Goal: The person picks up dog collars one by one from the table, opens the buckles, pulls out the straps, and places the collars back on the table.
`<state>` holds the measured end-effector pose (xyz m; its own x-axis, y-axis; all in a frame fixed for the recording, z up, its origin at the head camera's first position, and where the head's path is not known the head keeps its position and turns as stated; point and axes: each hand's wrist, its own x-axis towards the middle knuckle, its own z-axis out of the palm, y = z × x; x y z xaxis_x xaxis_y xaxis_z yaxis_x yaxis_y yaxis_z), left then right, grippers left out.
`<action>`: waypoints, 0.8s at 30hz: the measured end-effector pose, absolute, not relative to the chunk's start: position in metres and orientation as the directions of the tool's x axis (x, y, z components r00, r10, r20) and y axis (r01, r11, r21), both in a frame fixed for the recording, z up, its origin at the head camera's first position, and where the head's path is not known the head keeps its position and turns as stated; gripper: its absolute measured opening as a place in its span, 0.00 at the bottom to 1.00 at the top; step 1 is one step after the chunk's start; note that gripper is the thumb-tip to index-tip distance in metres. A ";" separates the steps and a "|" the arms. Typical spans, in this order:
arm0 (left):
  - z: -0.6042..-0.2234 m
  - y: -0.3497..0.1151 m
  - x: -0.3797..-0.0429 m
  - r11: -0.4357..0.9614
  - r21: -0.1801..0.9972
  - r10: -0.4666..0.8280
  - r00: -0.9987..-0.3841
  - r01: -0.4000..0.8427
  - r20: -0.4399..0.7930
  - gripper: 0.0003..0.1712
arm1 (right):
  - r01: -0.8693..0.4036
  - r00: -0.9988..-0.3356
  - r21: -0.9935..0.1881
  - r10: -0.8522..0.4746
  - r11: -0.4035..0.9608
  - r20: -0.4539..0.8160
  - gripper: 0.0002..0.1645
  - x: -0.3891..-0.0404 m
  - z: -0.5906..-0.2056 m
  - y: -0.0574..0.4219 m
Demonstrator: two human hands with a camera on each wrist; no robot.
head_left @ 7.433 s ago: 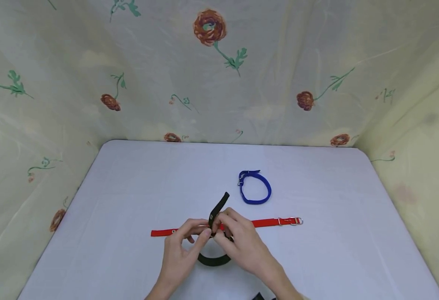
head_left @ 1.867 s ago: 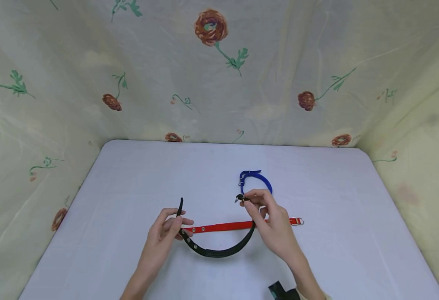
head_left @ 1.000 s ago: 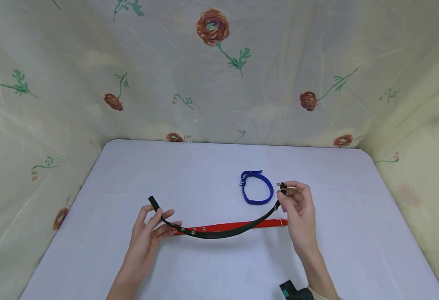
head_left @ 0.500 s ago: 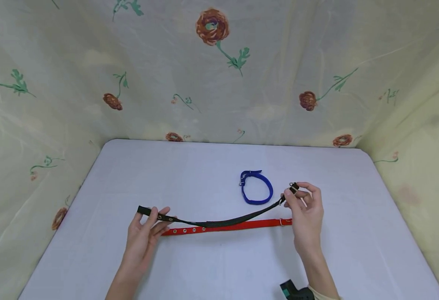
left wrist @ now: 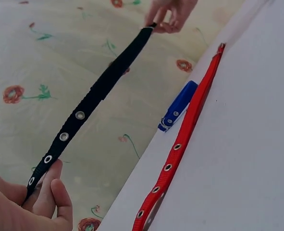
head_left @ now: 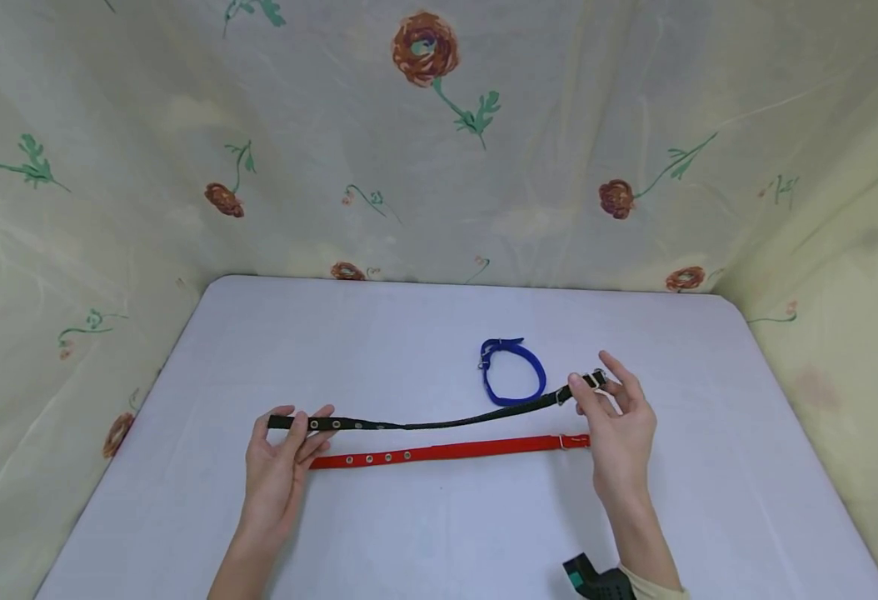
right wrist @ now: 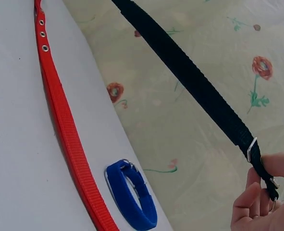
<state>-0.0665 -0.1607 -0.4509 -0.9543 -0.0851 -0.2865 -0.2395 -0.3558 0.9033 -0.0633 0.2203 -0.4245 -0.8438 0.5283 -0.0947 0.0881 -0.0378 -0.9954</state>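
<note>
A black pet collar (head_left: pixel 439 424) with metal eyelets is stretched out nearly straight above the table between my hands. My left hand (head_left: pixel 277 475) pinches its eyelet end between thumb and fingers. At the other end, my right hand (head_left: pixel 619 433) pinches the strap by the metal buckle and ring, with the index finger raised. Below it a red collar (head_left: pixel 469 450), unbuckled, lies flat along the table; its right end passes behind my right hand. Beyond the black strap is a blue collar (head_left: pixel 540 375), buckled into a loop. The left wrist view shows the black collar's eyelets (left wrist: pixel 64 136) plainly.
The white table (head_left: pixel 379 533) has rounded far corners. A pale flowered cloth (head_left: pixel 529 150) hangs at the back and both sides. A black device (head_left: pixel 596 579) is strapped at my right wrist, by the sleeve cuff.
The black collar was a loop worked by both hands; it is now undone. My hands moved apart, left and right, and the sagging strap rose and straightened above the red collar.
</note>
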 end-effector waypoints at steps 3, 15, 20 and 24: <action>-0.452 -0.163 -0.068 -0.299 0.926 -0.098 -0.958 -0.229 -0.269 0.18 | 0.124 -0.846 -0.992 0.523 0.017 -0.097 0.26 -0.065 -0.428 0.223; -0.454 -0.175 -0.069 0.455 0.874 -0.185 -0.978 -0.173 -0.097 0.16 | 0.244 -0.821 -0.806 0.557 0.540 0.124 0.26 -0.072 -0.452 0.228; -0.463 -0.180 -0.075 0.556 0.817 -0.158 -0.984 -0.153 -0.077 0.15 | 0.287 -0.850 -0.729 0.515 0.622 0.106 0.30 -0.074 -0.464 0.231; -0.473 -0.184 -0.080 0.612 0.776 -0.157 -0.985 -0.154 -0.071 0.13 | 0.335 -0.868 -0.657 0.493 0.676 0.065 0.32 -0.074 -0.470 0.233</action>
